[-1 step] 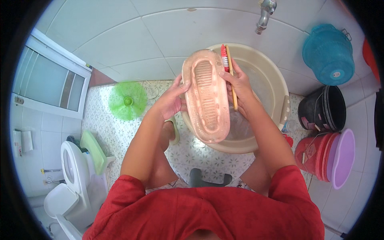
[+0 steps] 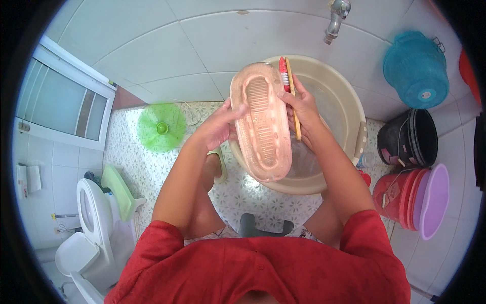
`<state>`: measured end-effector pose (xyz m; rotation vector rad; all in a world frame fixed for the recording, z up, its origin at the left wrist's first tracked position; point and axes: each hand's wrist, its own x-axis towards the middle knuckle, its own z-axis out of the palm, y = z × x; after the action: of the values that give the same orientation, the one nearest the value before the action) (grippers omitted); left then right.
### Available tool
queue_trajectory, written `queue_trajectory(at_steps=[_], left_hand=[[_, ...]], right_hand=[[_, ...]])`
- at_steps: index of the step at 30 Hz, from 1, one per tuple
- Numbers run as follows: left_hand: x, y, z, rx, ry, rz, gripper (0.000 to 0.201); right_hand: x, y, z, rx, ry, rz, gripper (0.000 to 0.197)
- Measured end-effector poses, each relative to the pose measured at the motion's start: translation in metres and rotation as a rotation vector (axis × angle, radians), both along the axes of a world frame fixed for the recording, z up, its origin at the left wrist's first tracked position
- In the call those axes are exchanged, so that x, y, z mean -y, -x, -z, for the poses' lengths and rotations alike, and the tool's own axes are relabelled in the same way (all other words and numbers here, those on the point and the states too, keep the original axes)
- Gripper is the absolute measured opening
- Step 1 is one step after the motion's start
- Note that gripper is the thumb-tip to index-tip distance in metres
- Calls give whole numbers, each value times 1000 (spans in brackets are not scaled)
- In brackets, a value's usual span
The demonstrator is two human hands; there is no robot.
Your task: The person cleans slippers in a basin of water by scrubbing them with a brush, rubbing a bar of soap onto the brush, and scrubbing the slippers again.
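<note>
Since the earlier frame, only the left thumb has clearly moved: it has slid inward from the edge of the pink slipper (image 2: 263, 126) onto its face, and it is blurred. On my feed the slipper hangs just where it was, sole up, over the near-left side of the beige basin (image 2: 350, 93). Its long axis runs from the wearer's lap toward the wall (image 2: 136, 33), the far end leaning slightly left and the near end slightly right. I cannot tell toe from heel, though the far end looks broader.

I see the left hand (image 2: 218, 125) half open around the left edge, grasping it with the thumb over the sole and the other fingers at the side and partly hidden behind. The right hand (image 2: 305, 105) is closed around a wooden brush (image 2: 296, 121), its thumb tip touching the slipper's right edge. That brush stands just beside the slipper, roughly parallel to it, its red and white bristles at the far end and facing left. Beyond the basin, I have a metal tap (image 2: 335, 23) in view.
</note>
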<state>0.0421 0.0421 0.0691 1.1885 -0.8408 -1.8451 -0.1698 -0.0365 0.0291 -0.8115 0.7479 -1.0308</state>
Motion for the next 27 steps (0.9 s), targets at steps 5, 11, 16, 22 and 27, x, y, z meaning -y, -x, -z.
queue_trajectory(at_steps=[5, 11, 16, 22, 27], left_hand=[[15, 6, 25, 354, 317, -156, 94], [19, 11, 30, 171, 284, -227, 63], [20, 18, 35, 268, 192, -235, 52], [26, 29, 46, 250, 162, -325, 48], [30, 24, 53, 436, 123, -251, 52]], right_hand=[[-8, -3, 3, -160, 80, -14, 80], [-1, -10, 22, -307, 170, 111, 75], [-1, -3, 11, -737, 404, 122, 64], [-48, -31, 10, -1132, 802, 5, 57], [-48, -27, -11, -1288, 871, -130, 56]])
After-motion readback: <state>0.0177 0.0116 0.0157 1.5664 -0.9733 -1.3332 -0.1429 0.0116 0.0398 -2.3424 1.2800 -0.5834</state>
